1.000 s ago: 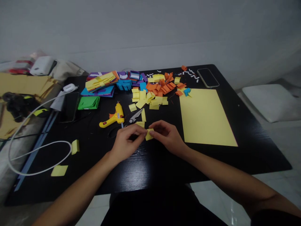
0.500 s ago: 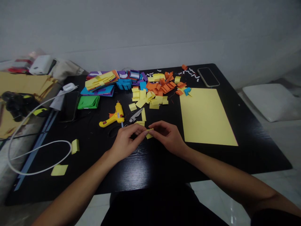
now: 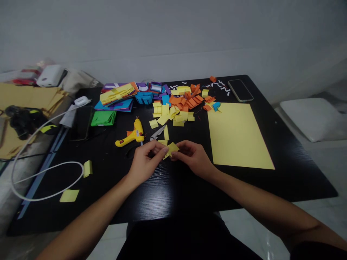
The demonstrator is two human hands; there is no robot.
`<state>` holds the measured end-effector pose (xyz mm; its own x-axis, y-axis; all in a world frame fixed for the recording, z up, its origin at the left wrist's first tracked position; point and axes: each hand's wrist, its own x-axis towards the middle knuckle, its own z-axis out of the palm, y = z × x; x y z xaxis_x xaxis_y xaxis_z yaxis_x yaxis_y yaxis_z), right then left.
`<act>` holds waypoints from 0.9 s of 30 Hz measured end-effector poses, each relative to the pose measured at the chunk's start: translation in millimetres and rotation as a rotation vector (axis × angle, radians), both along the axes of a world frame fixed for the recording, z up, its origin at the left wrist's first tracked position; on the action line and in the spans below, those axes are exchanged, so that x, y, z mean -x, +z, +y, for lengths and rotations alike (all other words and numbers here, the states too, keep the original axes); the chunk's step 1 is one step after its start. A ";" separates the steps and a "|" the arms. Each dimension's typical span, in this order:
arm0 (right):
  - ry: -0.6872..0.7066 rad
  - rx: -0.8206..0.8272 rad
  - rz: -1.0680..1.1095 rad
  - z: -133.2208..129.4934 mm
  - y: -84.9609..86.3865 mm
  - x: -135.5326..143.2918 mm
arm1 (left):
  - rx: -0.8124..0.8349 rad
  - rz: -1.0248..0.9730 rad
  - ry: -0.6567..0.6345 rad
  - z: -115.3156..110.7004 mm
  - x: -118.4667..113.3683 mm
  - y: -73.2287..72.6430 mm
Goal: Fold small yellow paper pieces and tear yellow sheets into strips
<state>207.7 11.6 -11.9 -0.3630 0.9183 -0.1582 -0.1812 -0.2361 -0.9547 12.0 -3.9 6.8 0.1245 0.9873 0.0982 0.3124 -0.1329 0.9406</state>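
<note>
A small yellow paper piece (image 3: 172, 148) is pinched between my two hands, above the black table's middle. My left hand (image 3: 148, 159) grips its left side with thumb and fingers. On its right side, my right hand (image 3: 191, 157) holds the edge the same way. Just beyond my left hand lie scissors (image 3: 157, 133), their handles partly hidden, and a yellow glue gun (image 3: 132, 134). Past my fingertips spreads a heap of folded yellow paper pieces (image 3: 164, 115), with orange paper pieces (image 3: 191, 100) behind it.
A large yellow sheet (image 3: 238, 137) lies to the right, a phone (image 3: 240, 90) behind it. Green paper (image 3: 103, 118) and stacked coloured strips (image 3: 118, 94) sit at the back left. A white cable (image 3: 47, 168) loops near two yellow pieces on the left. Cardboard (image 3: 51, 95) lies beyond.
The yellow paper piece between my fingers has turned and now shows a flat, diamond-like face. My hands stay in nearly the same place.
</note>
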 end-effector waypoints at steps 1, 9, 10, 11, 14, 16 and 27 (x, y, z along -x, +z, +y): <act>-0.016 0.005 -0.002 0.6 0.0 -0.2 | 0.027 -0.014 -0.010 0.3 0.1 -0.4; -0.014 -0.059 -0.051 1.7 0.5 -2.5 | 0.054 -0.158 -0.099 1.6 -0.2 -4.5; -0.019 -0.063 -0.051 1.5 0.3 -2.5 | 0.062 -0.171 -0.101 1.2 -1.1 -4.4; -0.025 -0.068 -0.048 1.3 0.1 -2.4 | 0.071 -0.187 -0.101 0.8 -2.0 -4.1; -0.040 -0.082 -0.044 0.9 0.3 -2.0 | 0.094 -0.240 -0.106 -0.1 -4.2 -2.5; -0.044 -0.091 -0.050 0.8 0.7 -1.8 | 0.100 -0.261 -0.110 -0.4 -4.4 -1.0; -0.049 -0.127 0.013 0.5 5.5 -4.9 | 0.089 -0.295 -0.184 0.1 2.0 2.2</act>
